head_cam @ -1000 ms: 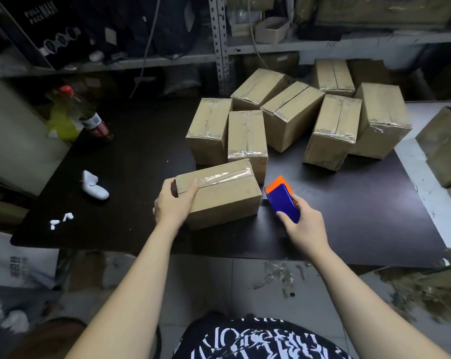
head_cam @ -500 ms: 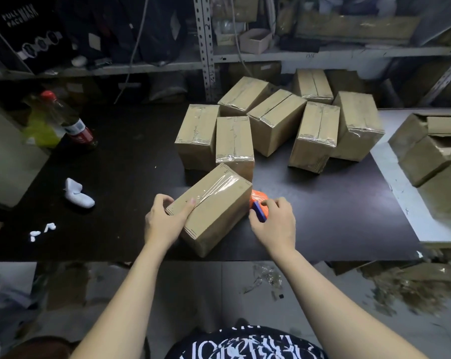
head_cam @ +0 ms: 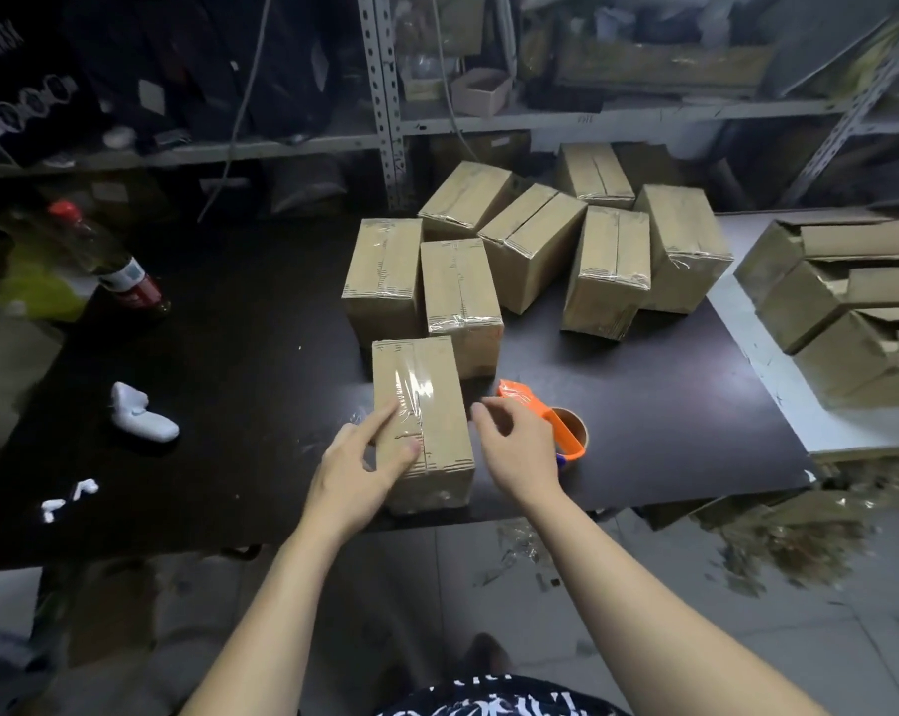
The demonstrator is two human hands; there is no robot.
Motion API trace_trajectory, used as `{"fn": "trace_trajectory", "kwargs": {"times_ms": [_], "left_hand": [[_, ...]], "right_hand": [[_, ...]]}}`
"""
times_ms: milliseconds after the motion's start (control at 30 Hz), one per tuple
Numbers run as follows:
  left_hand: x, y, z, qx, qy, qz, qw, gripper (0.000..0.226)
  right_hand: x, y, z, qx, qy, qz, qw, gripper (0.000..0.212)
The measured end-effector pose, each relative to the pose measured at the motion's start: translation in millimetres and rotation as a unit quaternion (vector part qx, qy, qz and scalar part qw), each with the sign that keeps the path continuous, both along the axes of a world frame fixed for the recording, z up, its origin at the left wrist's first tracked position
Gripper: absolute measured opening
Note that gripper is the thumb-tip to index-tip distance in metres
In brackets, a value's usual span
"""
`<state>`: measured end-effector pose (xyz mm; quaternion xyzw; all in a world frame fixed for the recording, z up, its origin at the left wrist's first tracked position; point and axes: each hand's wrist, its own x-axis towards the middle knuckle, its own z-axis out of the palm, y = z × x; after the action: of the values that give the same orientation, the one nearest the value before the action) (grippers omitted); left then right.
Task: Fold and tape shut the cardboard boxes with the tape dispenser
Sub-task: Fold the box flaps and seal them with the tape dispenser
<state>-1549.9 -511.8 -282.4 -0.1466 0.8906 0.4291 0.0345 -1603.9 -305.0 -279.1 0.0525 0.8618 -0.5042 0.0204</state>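
now the left hand point(head_cam: 357, 467) lies on top of the near box point(head_cam: 437, 385), fingers straight and a little apart. the index finger presses on the shiny tape along the middle seam, and the thumb touches the top near the front edge. the right hand point(head_cam: 520, 452) is just beside the right side of this box, with the fingers loosely curled and nothing held in them, as far as i can see. the orange tape dispenser point(head_cam: 520, 395) lies on the dark table point(head_cam: 261, 354) just behind this hand and is partly hidden by it; whether the fingers touch it i cannot tell. the near box stands close to the front edge of the table, its flaps closed and tape over the seam. behind it is a group of taped boxes point(head_cam: 613, 271), the nearest of them just beside it. at the far right, on a lighter surface, lie open boxes point(head_cam: 840, 302) with flaps not yet folded. i judge that the step in hand is smoothing down the tape, so this box is nearly finished. the next move, i think, calls for pushing it to the group and bringing one open box from the right, with the dispenser left within reach of the right hand.
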Motion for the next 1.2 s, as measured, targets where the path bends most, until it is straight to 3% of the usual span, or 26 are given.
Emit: {"fn": "trace_trajectory", "kwargs": {"times_ms": [67,133,467,667,867,1000,1067,1200], "left_hand": [[-5,-1,1,-0.01,0.0,-0.003,1.0,0.063],[-10,0,4,-0.028,-0.001,-0.014,0.999,0.07],[-22,1,21,-0.065,-0.008,-0.032,0.997,0.066],[-29,-1,29,-0.064,-0.001,-0.035,0.997,0.066],[-41,10,50,-0.066,0.072,-0.013,0.995,0.034],[-52,20,72,0.022,0.155,-0.013,0.988,0.015],[-56,24,86,0.079,0.183,-0.014,0.98,0.022],[-60,25,118,0.254,0.143,-0.033,0.956,0.03]], "right_hand": [[-1,15,-11,0.16,0.019,-0.067,0.985,0.017],[3,30,-26,0.259,-0.017,-0.085,0.962,0.029],[-13,39,-36,0.386,-0.08,0.022,0.919,0.032],[-7,37,-41,0.317,-0.131,0.005,0.939,0.039],[1,30,-9,0.146,-0.081,-0.062,0.984,0.036],[11,22,31,0.02,-0.001,-0.051,0.999,0.054],[16,17,45,-0.015,0.034,-0.021,0.999,0.056],[22,18,62,-0.03,0.084,0.07,0.994,0.047]]}}
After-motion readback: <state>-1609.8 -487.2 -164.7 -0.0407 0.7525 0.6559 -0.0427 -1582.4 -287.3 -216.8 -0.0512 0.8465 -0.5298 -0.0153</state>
